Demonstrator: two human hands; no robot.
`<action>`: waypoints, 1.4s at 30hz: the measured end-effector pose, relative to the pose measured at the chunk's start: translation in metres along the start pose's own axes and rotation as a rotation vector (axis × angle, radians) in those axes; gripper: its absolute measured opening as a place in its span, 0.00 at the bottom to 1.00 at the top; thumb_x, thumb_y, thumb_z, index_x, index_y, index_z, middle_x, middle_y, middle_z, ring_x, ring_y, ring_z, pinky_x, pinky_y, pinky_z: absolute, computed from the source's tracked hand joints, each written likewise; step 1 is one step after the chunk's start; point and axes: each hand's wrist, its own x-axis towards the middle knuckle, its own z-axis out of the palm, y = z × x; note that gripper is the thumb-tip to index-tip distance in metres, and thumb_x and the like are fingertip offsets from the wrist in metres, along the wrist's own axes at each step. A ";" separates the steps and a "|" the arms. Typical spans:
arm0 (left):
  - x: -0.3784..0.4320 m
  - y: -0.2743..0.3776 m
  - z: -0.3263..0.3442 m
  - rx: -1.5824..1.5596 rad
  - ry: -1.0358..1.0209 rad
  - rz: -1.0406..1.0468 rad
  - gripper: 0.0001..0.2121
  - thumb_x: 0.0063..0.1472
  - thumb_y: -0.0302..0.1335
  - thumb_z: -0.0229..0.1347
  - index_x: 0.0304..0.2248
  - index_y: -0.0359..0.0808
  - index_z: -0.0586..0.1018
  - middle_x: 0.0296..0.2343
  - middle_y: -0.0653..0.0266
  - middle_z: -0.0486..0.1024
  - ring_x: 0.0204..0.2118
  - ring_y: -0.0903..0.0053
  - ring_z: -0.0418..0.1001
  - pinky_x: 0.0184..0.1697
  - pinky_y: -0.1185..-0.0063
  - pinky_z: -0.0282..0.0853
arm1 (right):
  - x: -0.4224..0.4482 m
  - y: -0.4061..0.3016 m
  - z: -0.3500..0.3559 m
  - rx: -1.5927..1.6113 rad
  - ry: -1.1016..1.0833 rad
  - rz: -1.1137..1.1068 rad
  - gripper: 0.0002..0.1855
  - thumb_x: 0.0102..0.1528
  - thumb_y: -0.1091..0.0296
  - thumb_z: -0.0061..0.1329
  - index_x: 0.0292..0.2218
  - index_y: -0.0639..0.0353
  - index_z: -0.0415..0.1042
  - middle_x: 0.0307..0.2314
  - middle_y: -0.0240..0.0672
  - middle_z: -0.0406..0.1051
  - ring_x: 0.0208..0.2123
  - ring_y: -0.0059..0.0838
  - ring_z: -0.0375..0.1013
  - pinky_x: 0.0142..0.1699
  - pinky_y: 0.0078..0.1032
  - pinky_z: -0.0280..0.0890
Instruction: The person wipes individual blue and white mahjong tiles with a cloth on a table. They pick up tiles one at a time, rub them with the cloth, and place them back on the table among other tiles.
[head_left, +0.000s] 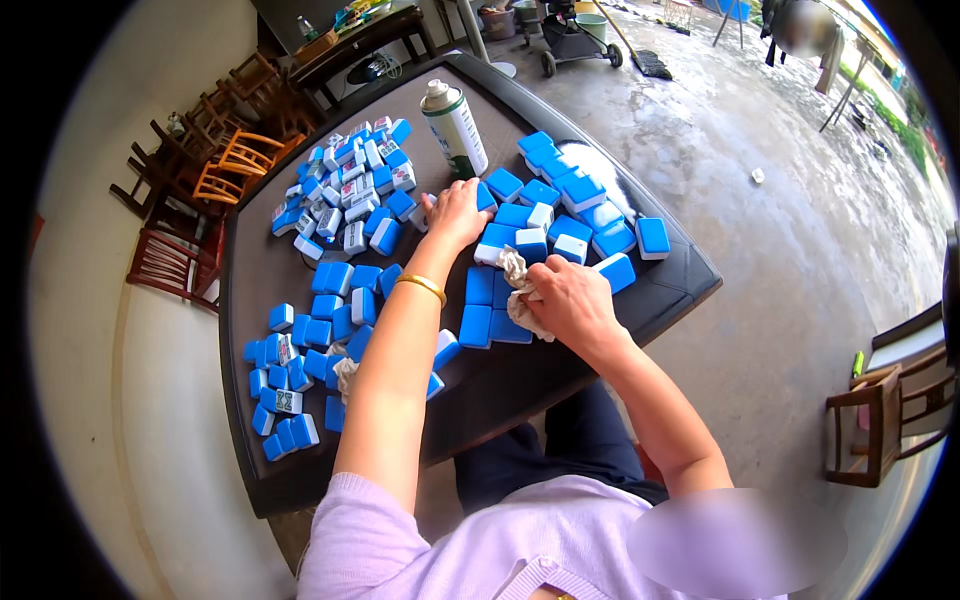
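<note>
My right hand (577, 296) grips a crumpled cloth or paper wad (517, 289) over a small block of blue-backed mahjong tiles (475, 326) lying flat. My left hand (457, 212) reaches past them to the middle of the table. Its fingers lie against a white-sided tile (418, 218) and a blue-backed tile (486, 198); whether it grips either is hidden. Beyond it stands an upright spray can (454, 129). White foam (600, 169) lies around and under the tiles at the far right. A second crumpled wad (346, 377) sits among tiles beside my left forearm.
A heap of mixed tiles (349, 184) covers the table's far left, and more blue-backed tiles (328, 307) spread along the near left. The dark table (480, 405) has a raised padded rim. Stacked wooden chairs (225, 150) stand left; another wooden chair (874, 420) stands right.
</note>
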 end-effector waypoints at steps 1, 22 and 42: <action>0.001 -0.004 0.001 -0.004 0.006 0.003 0.28 0.47 0.37 0.57 0.48 0.41 0.63 0.46 0.60 0.64 0.51 0.66 0.60 0.54 0.54 0.41 | 0.001 0.001 0.000 0.026 0.018 -0.021 0.07 0.39 0.66 0.51 0.24 0.54 0.68 0.22 0.33 0.66 0.25 0.32 0.70 0.27 0.27 0.64; -0.138 0.026 -0.055 -1.569 0.127 0.117 0.22 0.49 0.19 0.55 0.44 0.31 0.63 0.37 0.62 0.66 0.38 0.78 0.67 0.42 0.80 0.64 | 0.108 -0.030 0.030 1.345 0.044 0.164 0.12 0.54 0.76 0.39 0.41 0.66 0.64 0.29 0.33 0.70 0.31 0.21 0.69 0.37 0.16 0.64; -0.171 -0.010 -0.014 -2.335 0.027 -0.046 0.19 0.61 0.39 0.41 0.46 0.35 0.65 0.42 0.62 0.67 0.44 0.74 0.66 0.48 0.75 0.59 | 0.038 -0.100 0.033 1.042 0.151 -0.142 0.11 0.49 0.85 0.38 0.33 0.63 0.68 0.32 0.35 0.70 0.43 0.25 0.67 0.46 0.20 0.60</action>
